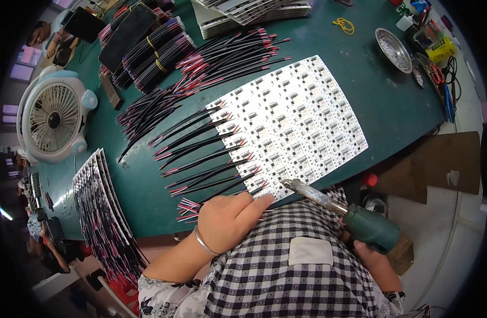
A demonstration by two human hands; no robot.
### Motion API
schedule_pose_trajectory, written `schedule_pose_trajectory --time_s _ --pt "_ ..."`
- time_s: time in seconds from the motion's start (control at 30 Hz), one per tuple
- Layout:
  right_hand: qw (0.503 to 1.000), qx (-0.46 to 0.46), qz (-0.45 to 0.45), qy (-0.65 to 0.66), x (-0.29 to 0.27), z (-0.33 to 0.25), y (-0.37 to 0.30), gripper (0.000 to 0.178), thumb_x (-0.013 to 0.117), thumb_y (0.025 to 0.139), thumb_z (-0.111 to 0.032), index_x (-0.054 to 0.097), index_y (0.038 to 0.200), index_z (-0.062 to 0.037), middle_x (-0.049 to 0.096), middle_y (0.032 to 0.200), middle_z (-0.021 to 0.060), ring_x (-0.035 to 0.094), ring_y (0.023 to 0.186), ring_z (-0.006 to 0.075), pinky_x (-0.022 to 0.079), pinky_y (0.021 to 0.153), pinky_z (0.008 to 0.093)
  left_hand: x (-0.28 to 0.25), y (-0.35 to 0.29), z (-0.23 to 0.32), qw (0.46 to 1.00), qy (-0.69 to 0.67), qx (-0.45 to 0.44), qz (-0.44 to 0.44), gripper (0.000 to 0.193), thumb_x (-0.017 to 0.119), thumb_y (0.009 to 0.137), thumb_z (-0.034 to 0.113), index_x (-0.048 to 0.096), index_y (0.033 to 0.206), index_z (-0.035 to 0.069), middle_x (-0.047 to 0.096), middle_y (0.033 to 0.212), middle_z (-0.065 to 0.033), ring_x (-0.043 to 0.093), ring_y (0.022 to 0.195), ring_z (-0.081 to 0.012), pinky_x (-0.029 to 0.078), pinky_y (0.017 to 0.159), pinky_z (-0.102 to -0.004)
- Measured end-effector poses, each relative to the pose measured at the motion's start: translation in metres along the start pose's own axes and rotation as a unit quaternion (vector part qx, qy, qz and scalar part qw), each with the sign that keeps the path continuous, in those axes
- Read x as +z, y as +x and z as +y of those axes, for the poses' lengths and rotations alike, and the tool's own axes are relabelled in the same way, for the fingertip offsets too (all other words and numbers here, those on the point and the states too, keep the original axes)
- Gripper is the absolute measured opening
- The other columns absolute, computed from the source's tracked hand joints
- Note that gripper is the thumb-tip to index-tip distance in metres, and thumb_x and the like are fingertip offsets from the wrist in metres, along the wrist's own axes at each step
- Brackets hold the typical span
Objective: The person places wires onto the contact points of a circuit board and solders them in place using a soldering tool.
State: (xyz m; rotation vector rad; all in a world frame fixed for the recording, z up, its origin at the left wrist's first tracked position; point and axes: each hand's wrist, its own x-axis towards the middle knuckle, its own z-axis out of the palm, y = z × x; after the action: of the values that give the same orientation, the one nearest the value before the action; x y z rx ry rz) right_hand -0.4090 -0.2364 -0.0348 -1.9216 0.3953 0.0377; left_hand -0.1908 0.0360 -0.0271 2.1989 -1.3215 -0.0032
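My right hand (370, 258) grips a green heat gun (371, 227), its fingers partly hidden behind the body. The metal nozzle points left, its tip over the near edge of a white circuit board sheet (294, 114). My left hand (227, 218), with a bracelet at the wrist, is closed at the sheet's near left corner. Its fingertips touch that corner, and whatever lies under them is hidden. A row of short black-sleeved cables (198, 151) with red and white wire ends runs along the sheet's left edge. The nearest cable ends pass beneath my left hand.
Loose cables (227, 55) lie beyond the sheet, beside tied cable bundles (156, 58) topped by a dark phone. Wired boards (97, 196) are stacked at left, near a white fan (52, 117). More boards (248, 13), a metal dish (393, 50) and tools stand along the far side.
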Motion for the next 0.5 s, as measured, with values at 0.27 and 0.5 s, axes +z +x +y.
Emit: schedule_pose_trajectory --time_s 0.27,0.5 --pt "0.988 -0.118 -0.003 -0.099 -0.004 -0.018 0.013 0.032 0.072 0.07 -0.014 0.067 0.1 -0.0049 0.067 0.103 0.0098 0.063 0.095 0.0277 0.049 0.085 0.0377 0.01 0.0 0.0 0.999 0.027 0.009 0.018 0.027 0.065 0.073 0.013 0.068 0.099 0.01 0.048 0.069 0.0002 0.053 0.055 -0.0128 0.041 0.046 -0.0278" --pt "0.991 -0.075 -0.061 -0.088 -0.004 -0.023 0.014 0.035 0.07 0.079 -0.028 0.067 0.106 -0.006 0.065 0.11 0.0097 0.056 0.106 0.0292 0.041 0.095 0.0412 0.009 0.005 0.007 0.998 0.062 0.005 -0.006 0.025 0.065 0.074 0.012 0.069 0.098 0.011 0.044 0.069 0.0 0.051 0.053 -0.0122 0.039 0.044 -0.0272"
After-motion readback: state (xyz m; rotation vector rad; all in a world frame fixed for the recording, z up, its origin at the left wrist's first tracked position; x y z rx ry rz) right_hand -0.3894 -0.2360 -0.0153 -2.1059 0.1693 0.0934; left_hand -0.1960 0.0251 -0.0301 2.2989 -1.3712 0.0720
